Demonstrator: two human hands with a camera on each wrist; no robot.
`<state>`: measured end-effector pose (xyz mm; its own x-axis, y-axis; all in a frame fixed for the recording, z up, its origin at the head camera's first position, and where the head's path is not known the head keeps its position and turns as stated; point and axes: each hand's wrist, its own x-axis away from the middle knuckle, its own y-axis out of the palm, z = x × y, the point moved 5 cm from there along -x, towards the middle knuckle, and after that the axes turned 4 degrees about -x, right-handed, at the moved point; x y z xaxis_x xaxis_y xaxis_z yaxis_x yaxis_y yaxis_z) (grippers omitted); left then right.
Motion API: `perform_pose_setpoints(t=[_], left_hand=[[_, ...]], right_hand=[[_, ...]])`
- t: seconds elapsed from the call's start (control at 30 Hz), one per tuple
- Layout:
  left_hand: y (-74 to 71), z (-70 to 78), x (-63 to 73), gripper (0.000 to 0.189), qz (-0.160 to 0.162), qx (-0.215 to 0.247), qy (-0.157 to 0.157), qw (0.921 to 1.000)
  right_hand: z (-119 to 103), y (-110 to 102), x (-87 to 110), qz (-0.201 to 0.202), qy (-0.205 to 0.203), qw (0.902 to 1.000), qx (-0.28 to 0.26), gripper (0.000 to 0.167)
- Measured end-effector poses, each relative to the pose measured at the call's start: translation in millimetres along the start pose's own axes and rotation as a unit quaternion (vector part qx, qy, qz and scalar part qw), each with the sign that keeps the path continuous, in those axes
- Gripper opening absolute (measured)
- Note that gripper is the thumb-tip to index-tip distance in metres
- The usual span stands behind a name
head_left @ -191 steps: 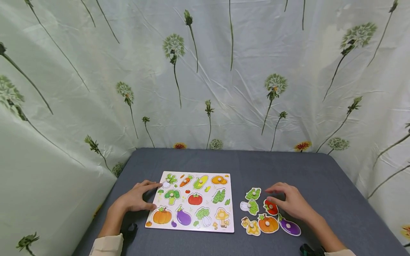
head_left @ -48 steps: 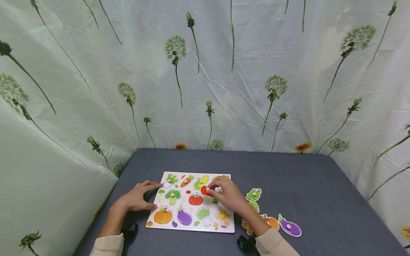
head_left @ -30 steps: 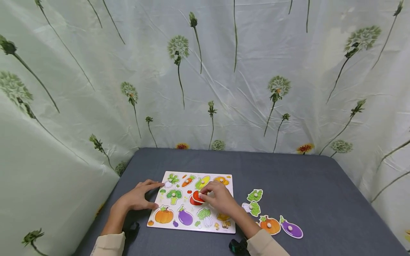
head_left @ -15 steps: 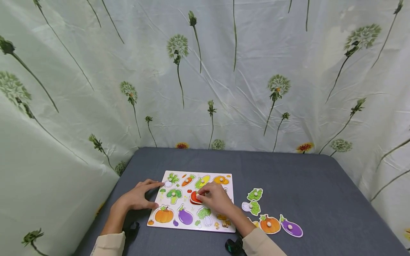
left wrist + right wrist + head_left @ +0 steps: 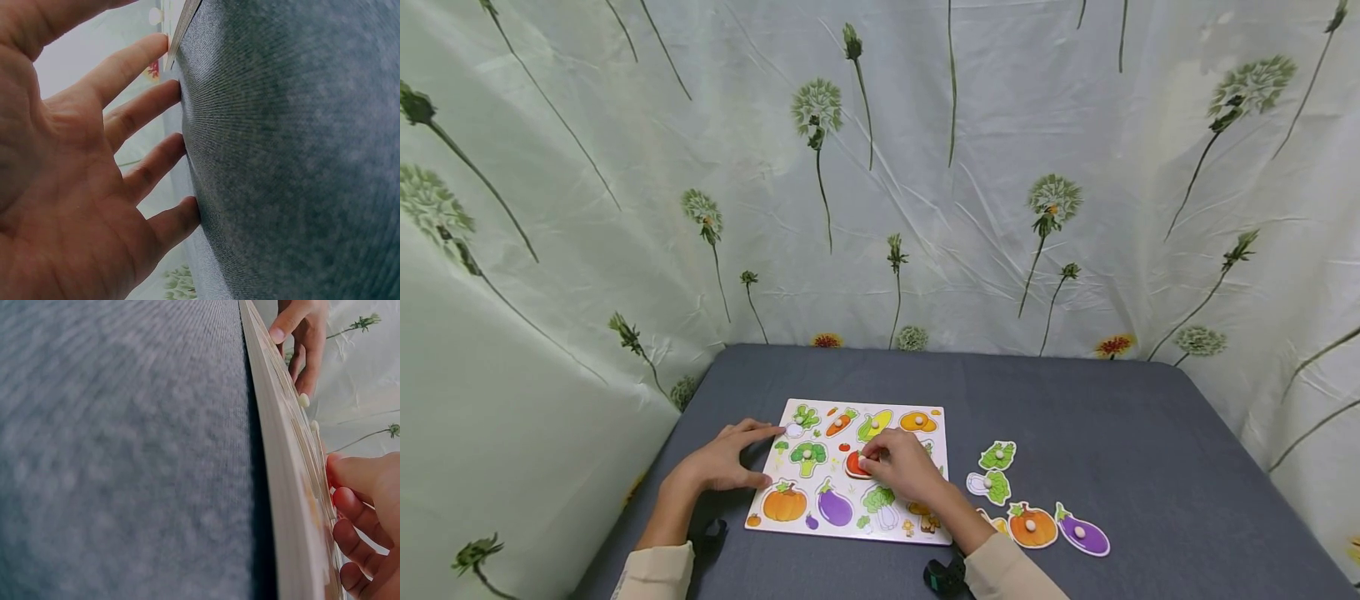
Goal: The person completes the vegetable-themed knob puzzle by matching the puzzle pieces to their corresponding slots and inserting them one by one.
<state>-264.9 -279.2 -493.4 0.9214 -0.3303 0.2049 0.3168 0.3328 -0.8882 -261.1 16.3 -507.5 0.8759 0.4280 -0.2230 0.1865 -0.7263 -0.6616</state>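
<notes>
A white peg puzzle board [image 5: 838,532] printed with vegetables lies on the table. My right hand [image 5: 904,471] pinches a red tomato piece [image 5: 853,464] by its knob, over the tomato picture mid-board. Its fingers hide part of the piece, so I cannot tell whether it sits flush. In the right wrist view, the thumb and fingertips of my right hand [image 5: 365,506] are close against the board's face. My left hand [image 5: 724,458] rests at the board's left edge, fingers spread. The left wrist view shows the fingertips of my left hand [image 5: 75,169] touching the cloth and the board's edge.
Right of the board lie loose pieces: a leafy green [image 5: 997,456], a bok choy [image 5: 990,487], a pumpkin [image 5: 1032,526], an eggplant [image 5: 1082,532] and a partly hidden mushroom [image 5: 997,523]. Knobbed pieces such as the broccoli [image 5: 807,455] and carrot [image 5: 841,423] sit in the board.
My right hand has carried the tomato piece left from the loose pieces onto the board. Over the last second it has come down onto the tomato picture. My left hand has stayed put.
</notes>
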Motion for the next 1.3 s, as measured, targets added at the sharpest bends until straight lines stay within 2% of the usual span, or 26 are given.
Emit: perform_pose_setpoints(t=[0.23,0.77,1.07,1.3], left_hand=[[0.8,0.3,0.7,0.086,-0.006,-0.001,-0.005,1.0],[1.3,-1.2,-1.0,0.086,0.003,-0.005,-0.006,1.0],[1.7,-1.7,-2.9,0.086,0.003,-0.006,-0.006,1.0],[1.3,-2.0,-2.3,0.086,0.003,-0.01,-0.009,0.9999]], right_hand=[[-0.5,3.4,0.8,-0.001,0.0,1.0,0.008,0.006],[-6.5,1.7,-1.3,0.009,0.005,0.9995,0.031,0.006],[-3.6,-7.1,3.9,0.014,0.014,0.9997,-0.015,0.013],[-2.1,-20.0,7.1,0.027,0.011,0.9996,-0.008,0.01]])
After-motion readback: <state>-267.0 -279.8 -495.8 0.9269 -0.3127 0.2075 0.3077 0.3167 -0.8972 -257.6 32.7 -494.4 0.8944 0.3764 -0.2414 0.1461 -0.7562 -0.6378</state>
